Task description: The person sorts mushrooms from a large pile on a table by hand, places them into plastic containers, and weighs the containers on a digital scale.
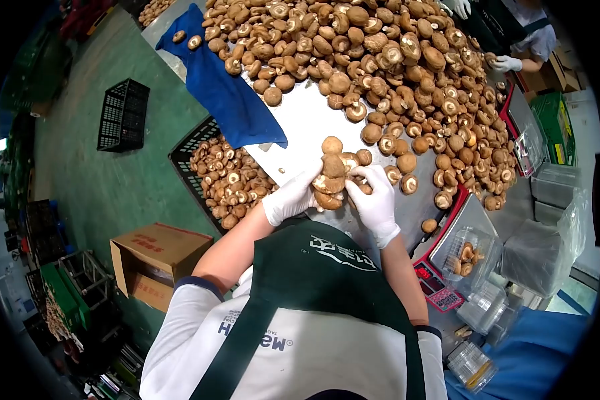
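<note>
Brown, round-capped mushrooms with pale undersides (332, 175), several clustered together, sit between the person's two white-gloved hands at the near edge of the pale, smooth bench (307, 117). Caps look smooth, tan to mid-brown, some cream beneath. Left hand (292, 198) curls around the cluster's side; right hand (375, 200) pinches at its other side, fingertips bent inward. Large mushroom heap (393, 60) beyond.

A dark green apron (327, 270) with white lettering overlies a white short-sleeved shirt (347, 343), navy at the sleeve hems, blue print beside the apron's left strap. White gloves cover the left hand (293, 195) and right hand (376, 205).
</note>
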Motion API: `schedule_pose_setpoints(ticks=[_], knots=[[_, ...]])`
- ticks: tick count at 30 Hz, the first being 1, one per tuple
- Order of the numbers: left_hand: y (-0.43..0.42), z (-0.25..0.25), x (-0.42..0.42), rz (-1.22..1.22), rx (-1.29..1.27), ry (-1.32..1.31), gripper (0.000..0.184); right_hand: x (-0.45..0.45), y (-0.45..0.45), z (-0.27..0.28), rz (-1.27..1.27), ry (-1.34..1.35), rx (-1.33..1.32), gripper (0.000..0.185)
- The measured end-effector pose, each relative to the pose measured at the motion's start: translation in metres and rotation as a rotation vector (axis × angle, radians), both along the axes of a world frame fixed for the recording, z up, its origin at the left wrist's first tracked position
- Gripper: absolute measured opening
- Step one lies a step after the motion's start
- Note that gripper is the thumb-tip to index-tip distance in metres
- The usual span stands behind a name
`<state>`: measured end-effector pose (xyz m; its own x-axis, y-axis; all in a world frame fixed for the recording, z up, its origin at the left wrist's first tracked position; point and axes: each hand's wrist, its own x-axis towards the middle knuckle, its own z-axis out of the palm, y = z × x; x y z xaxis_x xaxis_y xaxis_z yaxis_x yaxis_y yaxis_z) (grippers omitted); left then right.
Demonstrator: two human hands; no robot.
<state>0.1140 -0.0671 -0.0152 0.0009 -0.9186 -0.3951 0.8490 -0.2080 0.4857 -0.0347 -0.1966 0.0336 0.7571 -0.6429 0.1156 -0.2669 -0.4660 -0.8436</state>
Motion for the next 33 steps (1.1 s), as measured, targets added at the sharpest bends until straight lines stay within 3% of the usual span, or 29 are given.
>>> schedule_pose_setpoints(ticks=[5, 8, 11, 12, 14, 18, 20, 22, 24, 26, 29, 30, 31, 33], knots=[[0.001, 0.014, -0.006, 0.068, -0.011, -0.079, 0.066, -0.007, -0.002, -0.017, -0.042, -0.102, 0.442, 0.01], [0.003, 0.015, -0.003, 0.106, -0.02, -0.094, 0.066, -0.037, -0.011, -0.012, -0.049, -0.099, 1.093, 0.008], [0.007, 0.007, 0.004, 0.159, -0.006, -0.129, 0.066, -0.077, -0.026, -0.027, 0.337, 0.087, 0.971, 0.011], [0.008, 0.008, 0.007, 0.15, 0.01, -0.155, 0.066, -0.077, -0.021, -0.022, 0.316, 0.435, 0.835, 0.019], [0.013, 0.011, 0.01, 0.121, 0.046, -0.204, 0.065, -0.079, -0.007, -0.025, 0.2, 0.626, -0.02, 0.019], [0.011, 0.014, 0.001, 0.191, 0.04, -0.192, 0.063, -0.046, 0.006, -0.003, 0.012, 0.257, 0.357, 0.026], [0.013, 0.009, -0.002, 0.176, 0.019, -0.139, 0.061, -0.016, 0.024, 0.025, -0.027, 0.126, 0.31, 0.036], [0.014, 0.011, -0.01, 0.191, 0.047, -0.12, 0.062, -0.002, 0.031, 0.035, 0.058, 0.181, 0.202, 0.04], [0.018, 0.009, -0.009, 0.162, -0.005, -0.061, 0.073, 0.001, 0.035, 0.021, 0.075, 0.016, 0.129, 0.036], [0.021, 0.012, -0.008, 0.187, -0.029, 0.097, 0.08, -0.004, 0.03, 0.025, 0.184, 0.001, 0.235, 0.029], [0.026, 0.006, -0.005, 0.21, -0.094, 0.343, 0.08, -0.017, 0.025, 0.028, 0.027, -0.078, 0.789, 0.022], [0.027, 0.002, -0.001, 0.182, -0.167, 0.446, 0.08, -0.017, 0.02, 0.02, 0.027, -0.227, 0.836, 0.035], [0.025, 0.0, 0.001, 0.148, -0.244, 0.549, 0.079, -0.018, 0.016, 0.015, -0.085, -0.321, 1.089, 0.043], [0.022, 0.015, -0.004, 0.184, -0.052, 0.377, 0.078, -0.021, 0.004, 0.015, -0.201, -0.399, 1.437, 0.063]])
